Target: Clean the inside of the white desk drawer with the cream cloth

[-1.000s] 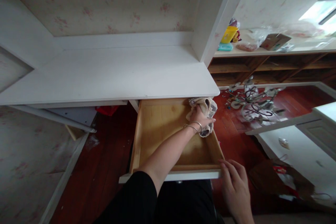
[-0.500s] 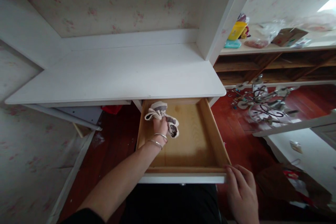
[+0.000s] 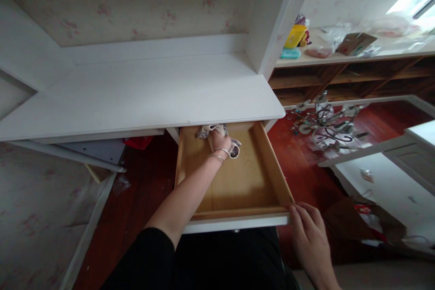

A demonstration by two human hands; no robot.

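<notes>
A wooden drawer (image 3: 238, 186) with a white front is pulled out from under the white desk (image 3: 163, 90). Inside it, toward the back, my left hand (image 3: 220, 141) grips a bunched cloth (image 3: 234, 149), pale with dark stains. Parts of the cloth stick out on both sides of the fingers, and two bangles circle that wrist. At the drawer's front right corner, my right hand (image 3: 308, 226) has its fingers closed over the rim. Its thumb lies along the outside of the white front.
On the red floor to the right lies a chandelier (image 3: 329, 127). Behind it, a wooden shelf unit (image 3: 306, 77) bears a yellow container (image 3: 295, 36), plastic bags and a cardboard box (image 3: 356, 43). A white cabinet piece (image 3: 384, 186) and a brown bag (image 3: 346, 222) sit at the right.
My left hand has moved the cloth deeper, toward the drawer's back and slightly right. The right hand stays on the front corner. The view has shifted a little to the right.
</notes>
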